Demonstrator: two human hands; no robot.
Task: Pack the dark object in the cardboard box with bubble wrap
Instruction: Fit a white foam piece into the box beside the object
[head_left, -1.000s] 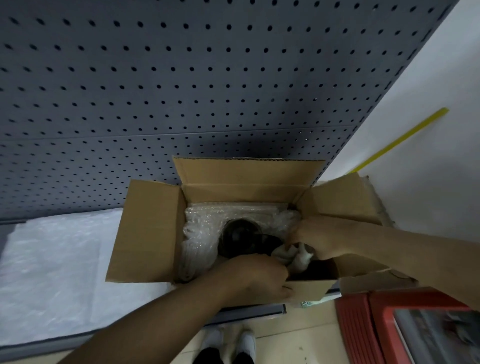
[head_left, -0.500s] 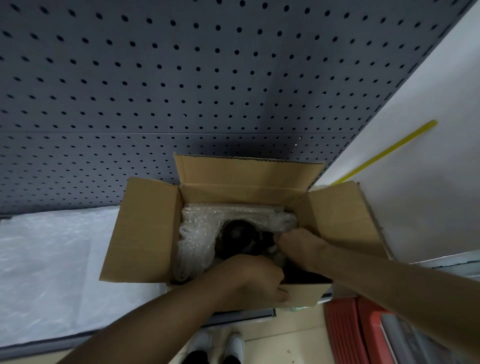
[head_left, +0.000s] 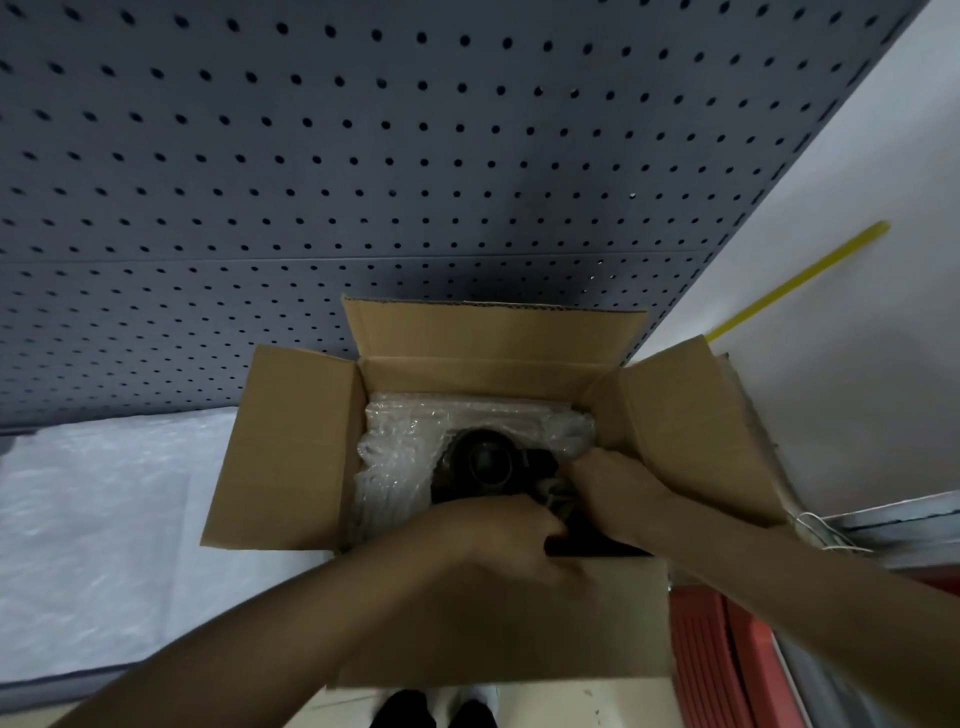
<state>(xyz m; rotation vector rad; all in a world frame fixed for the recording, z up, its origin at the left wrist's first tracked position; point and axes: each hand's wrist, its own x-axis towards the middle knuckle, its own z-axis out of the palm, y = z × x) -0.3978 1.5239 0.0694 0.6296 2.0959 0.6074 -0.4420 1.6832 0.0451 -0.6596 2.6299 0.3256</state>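
Observation:
An open cardboard box (head_left: 291, 452) stands on the shelf, all flaps spread. Clear bubble wrap (head_left: 400, 457) lines its left and back inside. A dark round object (head_left: 480, 460) sits in the middle of the wrap. My left hand (head_left: 501, 540) reaches in over the near wall, fingers curled at the object's near right side. My right hand (head_left: 610, 483) comes from the right, fingers closed on something pale and crumpled beside the object. The fingertips of both hands meet in the dark corner and are partly hidden.
A grey pegboard panel (head_left: 363, 156) rises behind the box. White foam sheeting (head_left: 104, 519) covers the shelf to the left. A red plastic crate (head_left: 722, 660) sits at the lower right, and a white wall with a yellow strip (head_left: 800, 278) on the right.
My right hand went deeper into the box, and the pale crumpled piece it held above the rim is now low beside the dark object. The left hand stays in place.

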